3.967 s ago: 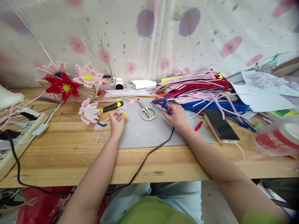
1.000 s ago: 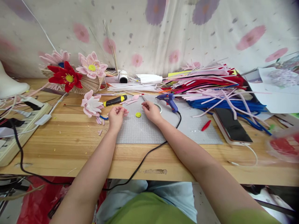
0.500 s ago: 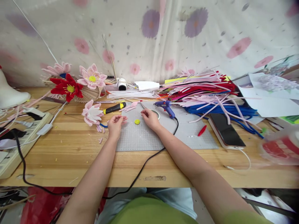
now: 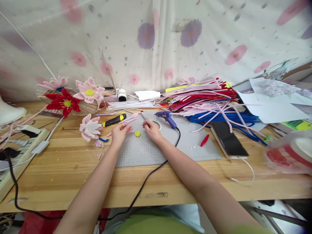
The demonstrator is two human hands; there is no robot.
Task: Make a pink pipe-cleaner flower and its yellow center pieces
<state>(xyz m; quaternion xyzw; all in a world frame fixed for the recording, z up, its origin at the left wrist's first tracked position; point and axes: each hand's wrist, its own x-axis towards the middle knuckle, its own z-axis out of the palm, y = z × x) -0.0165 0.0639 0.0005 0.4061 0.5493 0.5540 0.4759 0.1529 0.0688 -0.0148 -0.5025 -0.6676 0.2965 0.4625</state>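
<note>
The head view looks down on a wooden tabletop (image 4: pixel 73 169) with a grey cutting mat (image 4: pixel 151 151) laid on it. No brand, label or writing can be read anywhere; the printed sheets (image 4: pixel 275 97) at the far right are too blurred to make out.

The left hand (image 4: pixel 119 132) rests at the mat's left edge with its fingers curled in narrowly around small pink petal pieces (image 4: pixel 128 130); whether it truly grips them I cannot tell. The right hand (image 4: pixel 151 128) lies on the mat with its fingers drawn together near the scissors (image 4: pixel 156 123), whose white handle shows just behind it; whether it pinches anything is not clear. Between the two hands, on the mat and touching neither, lies a small yellow disc (image 4: pixel 137 133).

Just behind the right hand stands a blue glue gun (image 4: pixel 166 116), its black cord (image 4: pixel 156 169) running across the mat and over the tabletop's front edge. A yellow-and-black utility knife (image 4: pixel 114 120) lies left of the mat, near a loose pink flower (image 4: pixel 89 127). A woven basket (image 4: pixel 84 109) at the back left holds a red flower (image 4: pixel 62 103) and another pink one (image 4: pixel 89 91).

To the right, a heap of pink, red and blue pipe cleaners (image 4: pixel 209 97) spreads beside a dark phone (image 4: pixel 227 135). A clear plastic container (image 4: pixel 290 152) at the far right edge shows something red inside, blurred. A power strip (image 4: pixel 21 146) sits at the left edge.
</note>
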